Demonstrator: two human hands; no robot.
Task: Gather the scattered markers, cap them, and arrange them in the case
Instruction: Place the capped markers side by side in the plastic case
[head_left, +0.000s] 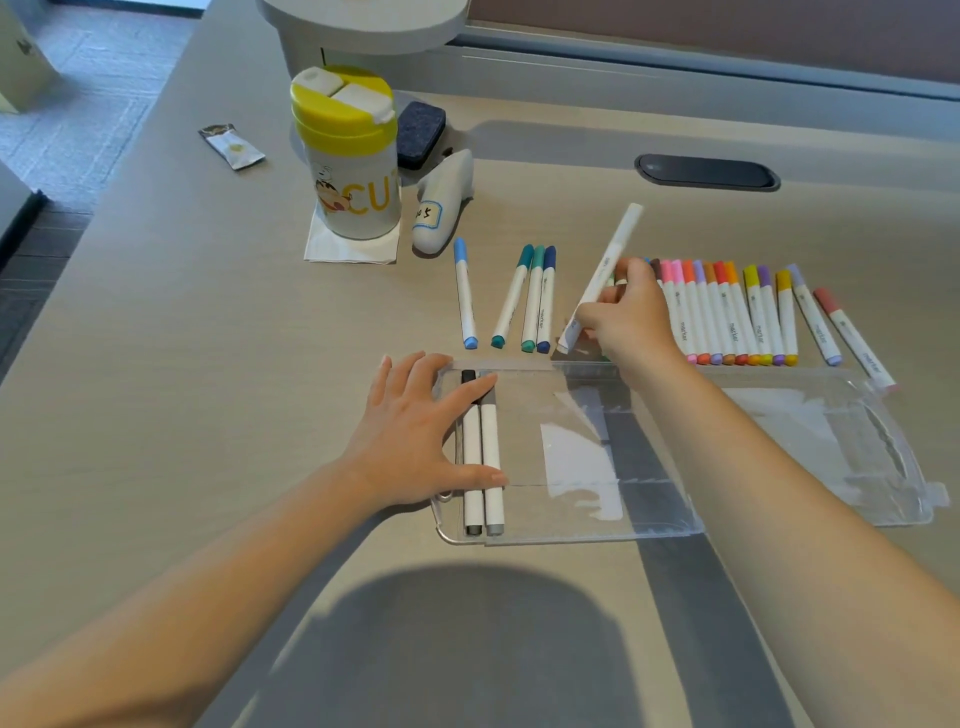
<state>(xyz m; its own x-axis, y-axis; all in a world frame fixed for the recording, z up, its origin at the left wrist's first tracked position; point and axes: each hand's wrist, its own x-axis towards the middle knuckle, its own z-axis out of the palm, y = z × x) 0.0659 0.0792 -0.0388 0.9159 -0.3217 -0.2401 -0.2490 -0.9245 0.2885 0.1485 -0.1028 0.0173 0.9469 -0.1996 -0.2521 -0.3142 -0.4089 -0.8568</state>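
A clear plastic case lies open on the table in front of me. A black marker and a grey marker lie side by side at its left end. My left hand rests flat on the case's left edge, fingers spread over those two markers. My right hand grips a white marker, tilted, just beyond the case. A row of several capped markers in pinks, oranges, yellows and purples lies to its right. Several blue and teal markers lie to its left.
A yellow-lidded cup stands on a napkin at the back. Beside it lie a dark eraser, a white thermometer-like device and a small sachet. A black cable slot is set into the table.
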